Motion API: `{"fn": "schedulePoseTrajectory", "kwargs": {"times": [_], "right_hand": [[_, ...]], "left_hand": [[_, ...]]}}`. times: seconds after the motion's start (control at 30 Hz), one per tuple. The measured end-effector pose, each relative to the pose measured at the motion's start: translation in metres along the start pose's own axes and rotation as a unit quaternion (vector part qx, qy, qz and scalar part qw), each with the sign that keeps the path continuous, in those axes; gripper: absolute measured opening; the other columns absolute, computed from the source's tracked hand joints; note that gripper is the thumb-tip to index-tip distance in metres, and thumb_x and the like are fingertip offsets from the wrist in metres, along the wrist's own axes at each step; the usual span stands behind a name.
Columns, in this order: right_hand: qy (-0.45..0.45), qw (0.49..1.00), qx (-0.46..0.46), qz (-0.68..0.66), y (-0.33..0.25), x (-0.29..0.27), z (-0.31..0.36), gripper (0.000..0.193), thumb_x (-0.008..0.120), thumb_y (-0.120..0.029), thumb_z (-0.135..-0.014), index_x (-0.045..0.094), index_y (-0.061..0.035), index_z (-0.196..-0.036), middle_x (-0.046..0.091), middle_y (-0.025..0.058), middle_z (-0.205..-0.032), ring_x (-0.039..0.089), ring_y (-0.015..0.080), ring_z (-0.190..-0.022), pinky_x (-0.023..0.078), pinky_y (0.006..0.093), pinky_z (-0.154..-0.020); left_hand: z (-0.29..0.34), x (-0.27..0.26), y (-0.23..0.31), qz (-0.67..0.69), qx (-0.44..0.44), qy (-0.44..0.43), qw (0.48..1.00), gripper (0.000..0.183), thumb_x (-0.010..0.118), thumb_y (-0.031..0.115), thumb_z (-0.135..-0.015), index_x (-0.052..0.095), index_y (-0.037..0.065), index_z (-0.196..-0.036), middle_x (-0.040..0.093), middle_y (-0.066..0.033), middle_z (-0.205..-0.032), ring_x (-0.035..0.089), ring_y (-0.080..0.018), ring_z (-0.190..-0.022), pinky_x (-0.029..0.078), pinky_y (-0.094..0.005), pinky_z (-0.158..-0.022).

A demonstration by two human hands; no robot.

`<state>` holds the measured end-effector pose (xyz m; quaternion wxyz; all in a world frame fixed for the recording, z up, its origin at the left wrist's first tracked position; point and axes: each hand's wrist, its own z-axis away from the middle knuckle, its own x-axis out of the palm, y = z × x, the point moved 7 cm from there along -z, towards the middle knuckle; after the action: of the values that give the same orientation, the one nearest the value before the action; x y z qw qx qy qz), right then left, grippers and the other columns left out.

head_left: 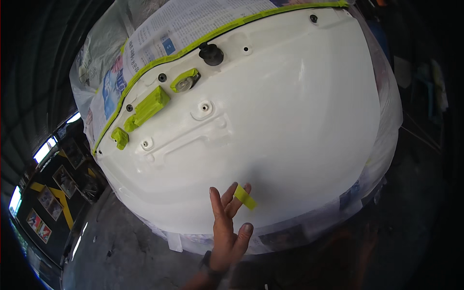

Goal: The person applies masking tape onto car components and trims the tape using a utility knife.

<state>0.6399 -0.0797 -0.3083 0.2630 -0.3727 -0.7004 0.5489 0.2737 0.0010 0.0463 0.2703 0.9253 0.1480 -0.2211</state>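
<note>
Spreading the left hand [224, 237] wide over the lower middle of a large white panel [299, 125], had a short yellow-green strip of tape [245, 198] at the fingertips. Had the strip slanting across the index fingertip, close to the middle finger and well apart from the fittings higher on the panel. Could not tell whether stuck on or nipped between those two fingers. Pointed the fingers up the panel, thumb out to the right, with a dark band [207, 263] round the wrist. Could not tell touching from hovering against the white, nor the state of the right hand.

Found black parts seated in openings of the panel: a large dark cap [211, 54] near the upper edge, a small black plug [162, 77] to the left of it, another farther down to the left, one more near the upper right corner. Saw a grey oval piece [184, 84] between plug and cap, partly ringed with yellow-green tape. Lower to the left, saw a tape-wrapped block [151, 105] and, just beyond, a smaller tape-wrapped fitting [120, 138]. Noticed a raised round boss [205, 103] with a dark hole in the middle, above a pressed ridge.

Followed masking tape [241, 22] along the curved upper edge, with newspaper [203, 29] beyond. Saw thin plastic sheeting [391, 111] around the outside, enclosing printed paper along the lower rim. Made out pictures [50, 203] on a dark wall at far left.
</note>
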Motion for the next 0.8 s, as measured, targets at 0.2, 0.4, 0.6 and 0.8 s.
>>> {"fn": "schedulePoseTrajectory", "kwargs": {"times": [0.2,0.4,0.6,0.8], "right_hand": [[-0.386,0.774,-0.056,-0.499,-0.332,0.179,-0.052,0.048,0.061,-0.039,-0.103,0.058,-0.001,-0.131,0.065,0.0119,-0.121,0.061,0.0228,-0.114,0.044,0.0391,-0.104],[-0.521,0.706,0.01,-0.48,-0.434,0.25,-0.051,0.044,0.07,-0.035,-0.099,0.059,-0.002,-0.125,0.063,0.0066,-0.116,0.062,0.0126,-0.106,0.046,0.0309,-0.096],[-0.141,0.824,-0.527,-0.152,-0.509,0.229,-0.087,0.038,0.075,-0.014,-0.09,0.06,-0.0068,-0.124,0.06,0.0077,-0.112,0.061,0.0219,-0.103,0.052,0.0374,-0.088],[0.008,0.639,-0.769,0.014,-0.572,0.227,-0.062,0.02,0.074,-0.006,-0.079,0.07,-0.0064,-0.099,0.06,0.0065,-0.103,0.055,0.0228,-0.101,0.044,0.0368,-0.093]], "left_hand": [[-0.06,0.015,0.008,-0.005,0.149,-0.049,0.988,0.097,0.049,0.041,-0.105,-0.02,0.0,-0.159,0.045,-0.0278,-0.156,0.019,-0.0416,-0.157,0.006,-0.0529,-0.123],[-0.107,-0.013,0.005,0.032,0.151,-0.018,0.988,0.098,0.051,0.044,-0.103,-0.016,0.0,-0.161,0.052,-0.0265,-0.15,0.031,-0.0409,-0.152,0.016,-0.0486,-0.122],[-0.157,-0.047,-0.004,0.014,0.102,0.091,0.99,0.089,0.061,0.028,-0.103,0.001,0.005,-0.165,0.074,-0.0198,-0.116,0.073,-0.0313,-0.104,0.053,-0.0372,-0.091],[-0.193,-0.054,0.001,-0.223,0.188,0.209,0.933,0.084,0.068,0.01,-0.094,0.019,0.005,-0.162,0.075,-0.011,-0.094,0.072,-0.0269,-0.071,0.057,-0.035,-0.063]]}}
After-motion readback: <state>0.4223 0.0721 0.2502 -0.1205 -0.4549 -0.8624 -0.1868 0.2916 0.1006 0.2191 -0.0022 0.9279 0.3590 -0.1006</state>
